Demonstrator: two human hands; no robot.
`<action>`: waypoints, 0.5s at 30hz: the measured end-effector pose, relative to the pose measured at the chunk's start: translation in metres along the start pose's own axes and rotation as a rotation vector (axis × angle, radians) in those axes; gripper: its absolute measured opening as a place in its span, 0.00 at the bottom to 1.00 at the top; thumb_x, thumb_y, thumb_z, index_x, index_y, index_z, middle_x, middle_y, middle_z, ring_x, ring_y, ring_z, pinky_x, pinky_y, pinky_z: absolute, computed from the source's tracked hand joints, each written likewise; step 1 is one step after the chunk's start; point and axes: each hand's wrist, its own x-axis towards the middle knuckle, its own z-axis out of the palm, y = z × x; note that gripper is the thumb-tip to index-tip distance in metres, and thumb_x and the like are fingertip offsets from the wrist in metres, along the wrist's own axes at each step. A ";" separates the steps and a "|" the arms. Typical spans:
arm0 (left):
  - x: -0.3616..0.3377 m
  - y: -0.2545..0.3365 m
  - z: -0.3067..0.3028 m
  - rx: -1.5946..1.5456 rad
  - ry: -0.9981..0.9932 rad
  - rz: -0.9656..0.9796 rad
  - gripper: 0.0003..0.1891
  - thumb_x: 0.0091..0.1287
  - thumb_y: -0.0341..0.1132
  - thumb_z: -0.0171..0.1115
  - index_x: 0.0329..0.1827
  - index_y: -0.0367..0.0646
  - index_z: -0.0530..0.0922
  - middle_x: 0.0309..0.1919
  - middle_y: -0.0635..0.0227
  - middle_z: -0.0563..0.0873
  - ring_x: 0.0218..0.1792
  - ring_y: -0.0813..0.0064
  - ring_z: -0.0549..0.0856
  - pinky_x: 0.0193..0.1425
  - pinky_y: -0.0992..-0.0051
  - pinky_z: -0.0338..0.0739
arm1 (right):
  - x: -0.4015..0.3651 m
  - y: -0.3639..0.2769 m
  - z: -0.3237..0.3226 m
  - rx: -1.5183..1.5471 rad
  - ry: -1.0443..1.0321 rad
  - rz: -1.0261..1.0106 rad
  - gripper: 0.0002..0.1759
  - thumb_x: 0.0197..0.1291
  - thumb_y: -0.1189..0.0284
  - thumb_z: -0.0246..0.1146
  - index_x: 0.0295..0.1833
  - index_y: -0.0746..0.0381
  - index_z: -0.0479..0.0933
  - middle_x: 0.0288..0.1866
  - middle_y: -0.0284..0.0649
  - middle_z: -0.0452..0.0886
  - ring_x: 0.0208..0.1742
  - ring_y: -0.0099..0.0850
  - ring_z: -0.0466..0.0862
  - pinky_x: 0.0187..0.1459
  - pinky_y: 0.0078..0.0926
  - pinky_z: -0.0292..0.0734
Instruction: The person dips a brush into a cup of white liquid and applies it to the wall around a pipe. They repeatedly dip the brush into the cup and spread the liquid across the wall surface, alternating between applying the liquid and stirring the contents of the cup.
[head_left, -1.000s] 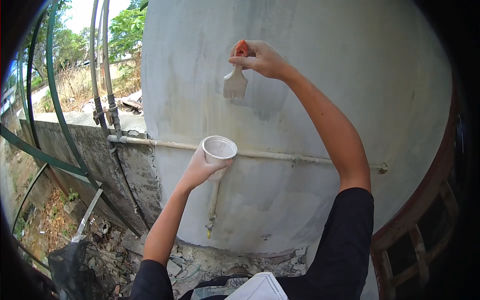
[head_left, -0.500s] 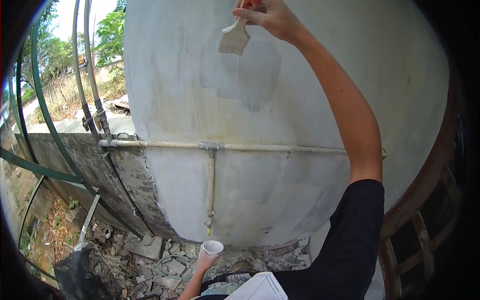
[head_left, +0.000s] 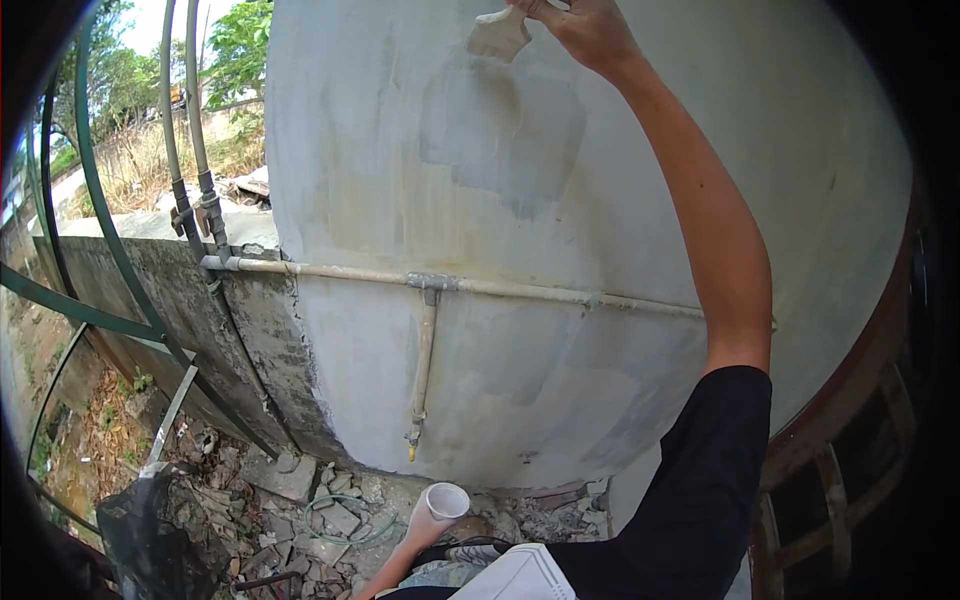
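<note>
My right hand (head_left: 585,32) is raised at the top of the view, its fingers closed round the handle of a wide paintbrush (head_left: 499,36). The pale, coated bristles are at the grey wall (head_left: 350,190), just above a darker, damp-looking patch (head_left: 510,140). The top of my right hand is cut off by the frame edge. Low in the middle, my left hand (head_left: 425,526) is wrapped round a white cup (head_left: 447,501), held upright with its opening upward. Whatever lies inside the cup is too pale to make out.
A horizontal pipe (head_left: 350,272) crosses the wall, with a branch down to a yellow-tipped tap (head_left: 412,450). Rubble (head_left: 340,515) and a coiled green hose lie on the ground. Green metal bars (head_left: 100,200) curve at the left, near a black bag (head_left: 160,540).
My right hand and the brush have moved up and slightly right in the view. The left hand with the cup sits slightly further right. The whole view has shifted a little.
</note>
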 end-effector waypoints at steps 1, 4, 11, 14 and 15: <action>-0.001 0.004 0.001 -0.002 0.001 -0.002 0.41 0.53 0.41 0.86 0.68 0.37 0.74 0.61 0.56 0.84 0.63 0.61 0.84 0.69 0.63 0.77 | 0.001 0.000 0.001 0.039 0.014 -0.016 0.09 0.72 0.66 0.69 0.41 0.60 0.80 0.35 0.29 0.81 0.38 0.23 0.77 0.47 0.27 0.76; -0.004 0.017 0.002 0.011 -0.019 -0.028 0.41 0.53 0.40 0.85 0.69 0.38 0.73 0.60 0.56 0.84 0.63 0.61 0.84 0.69 0.63 0.76 | 0.001 0.000 0.015 0.148 -0.067 0.044 0.10 0.73 0.66 0.69 0.41 0.59 0.80 0.35 0.29 0.80 0.37 0.22 0.77 0.45 0.26 0.76; 0.007 0.039 -0.001 -0.070 -0.078 -0.016 0.41 0.53 0.39 0.86 0.69 0.38 0.73 0.61 0.59 0.84 0.63 0.64 0.84 0.70 0.65 0.76 | 0.013 0.010 0.047 0.146 -0.083 0.095 0.10 0.72 0.65 0.69 0.40 0.59 0.79 0.34 0.27 0.78 0.35 0.22 0.75 0.41 0.25 0.75; 0.006 0.063 -0.007 -0.049 -0.071 -0.006 0.42 0.52 0.38 0.87 0.69 0.39 0.73 0.60 0.60 0.84 0.63 0.66 0.84 0.69 0.65 0.76 | 0.025 0.007 0.039 0.035 -0.015 0.136 0.11 0.72 0.65 0.69 0.39 0.59 0.78 0.33 0.27 0.77 0.34 0.22 0.74 0.40 0.25 0.73; 0.005 0.072 -0.008 -0.028 -0.074 0.005 0.42 0.52 0.39 0.87 0.69 0.39 0.74 0.60 0.60 0.84 0.63 0.65 0.83 0.69 0.65 0.76 | 0.027 0.007 0.038 0.028 0.027 0.081 0.11 0.72 0.65 0.69 0.39 0.59 0.78 0.32 0.27 0.76 0.34 0.22 0.74 0.40 0.24 0.73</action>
